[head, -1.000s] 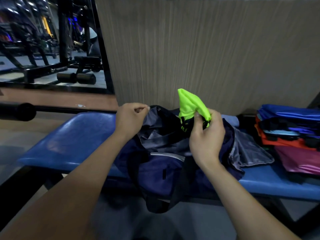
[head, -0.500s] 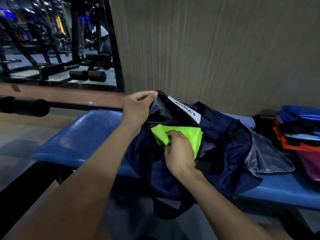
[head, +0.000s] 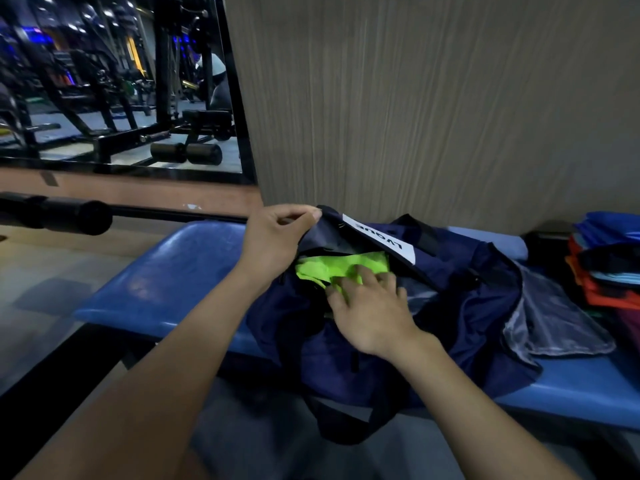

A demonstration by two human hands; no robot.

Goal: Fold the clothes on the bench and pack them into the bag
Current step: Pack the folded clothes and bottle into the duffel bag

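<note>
ok, left hand (head: pixel 273 242) pinches the bag (head: pixel 460 306) rim between thumb and fingertips, holding the mouth up and open. right hand (head: pixel 372 311) lies flat, fingers straight and spread, pressing the neon green garment (head: pixel 332 266) just under them inside the bag. bag sits on the blue bench (head: pixel 166 271); folded clothes stack (head: pixel 606 268) well right of the fingers.

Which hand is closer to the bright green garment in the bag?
Right. The right hand rests on the green garment; the left hand pinches the bag edge just above it.
</note>
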